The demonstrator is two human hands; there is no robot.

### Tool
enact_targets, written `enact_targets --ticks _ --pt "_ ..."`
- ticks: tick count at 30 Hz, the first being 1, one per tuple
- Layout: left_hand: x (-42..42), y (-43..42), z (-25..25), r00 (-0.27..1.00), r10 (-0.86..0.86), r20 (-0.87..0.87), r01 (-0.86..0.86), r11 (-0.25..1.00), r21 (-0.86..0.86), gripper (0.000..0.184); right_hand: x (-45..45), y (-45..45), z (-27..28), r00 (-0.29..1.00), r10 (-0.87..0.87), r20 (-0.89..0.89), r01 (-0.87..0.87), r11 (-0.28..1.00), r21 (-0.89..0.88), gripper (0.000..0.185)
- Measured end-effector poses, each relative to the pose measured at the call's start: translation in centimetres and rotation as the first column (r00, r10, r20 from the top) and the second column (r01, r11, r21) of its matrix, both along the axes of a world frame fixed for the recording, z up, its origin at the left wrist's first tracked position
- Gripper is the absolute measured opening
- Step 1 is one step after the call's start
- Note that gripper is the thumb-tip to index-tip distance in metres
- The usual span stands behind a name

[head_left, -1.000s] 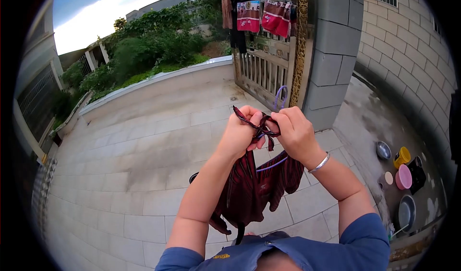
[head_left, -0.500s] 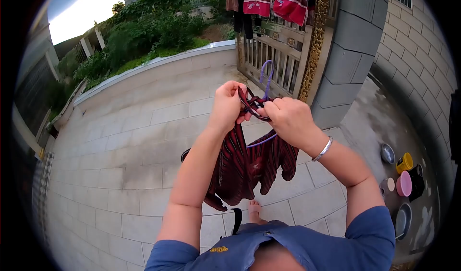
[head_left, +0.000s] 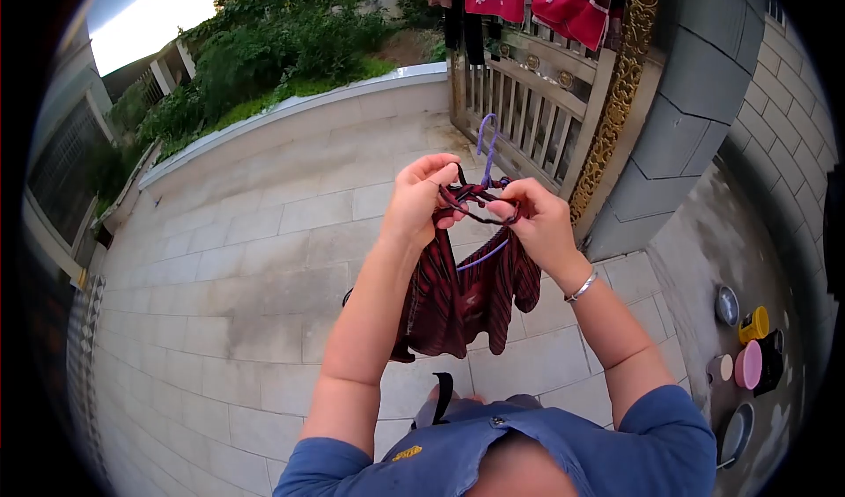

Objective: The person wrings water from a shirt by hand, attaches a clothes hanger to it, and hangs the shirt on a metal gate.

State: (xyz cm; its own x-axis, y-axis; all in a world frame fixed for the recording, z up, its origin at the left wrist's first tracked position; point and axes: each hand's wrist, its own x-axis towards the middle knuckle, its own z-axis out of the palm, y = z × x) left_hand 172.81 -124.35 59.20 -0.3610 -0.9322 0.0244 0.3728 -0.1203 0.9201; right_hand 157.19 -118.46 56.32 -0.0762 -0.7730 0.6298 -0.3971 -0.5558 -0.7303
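Note:
A dark red striped garment (head_left: pixel 466 308) hangs below both hands on a purple hanger (head_left: pixel 488 145), whose hook points up between them. My left hand (head_left: pixel 424 199) pinches a dark red fabric strip at the garment's top. The fingers of my right hand (head_left: pixel 535 220) close on the other side of the looped strips, close to the hanger's neck. The strips cross in a loose tangle between the two hands. Part of the hanger's lower bar shows in the garment's neck opening.
Clothes (head_left: pixel 572 4) hang on a metal gate (head_left: pixel 528 101) ahead, beside a grey pillar (head_left: pixel 687 110). A low wall (head_left: pixel 299 114) borders green plants at the left. At the right stand a yellow bucket (head_left: pixel 753 324), a pink basin (head_left: pixel 748 365) and metal basins (head_left: pixel 737 434).
The strips have been spread into a wider loop as my hands moved slightly apart. The hanger's hook stands clearer above them. The view has shifted, bringing the gate nearer.

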Motion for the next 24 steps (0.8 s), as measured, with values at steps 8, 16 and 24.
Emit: enact_targets --ticks 8,16,24 --pt "-0.6 -10.9 -1.9 0.991 -0.126 -0.047 0.12 0.986 -0.117 0.02 -1.0 -10.9 0.7 0.969 0.145 -0.199 -0.182 0.967 -0.181 0.018" --pt "-2.2 -20.8 -2.4 0.999 0.032 0.038 -0.021 0.965 -0.26 0.013 0.8 -21.7 0.9 0.914 0.178 0.364 -0.226 0.97 0.093 0.016" --pt "-4.0 -28.4 -5.3 0.954 0.274 0.119 -0.179 0.844 -0.506 0.012 1.1 -29.7 -0.2 0.995 -0.1 -0.009 0.096 0.975 -0.203 0.013"
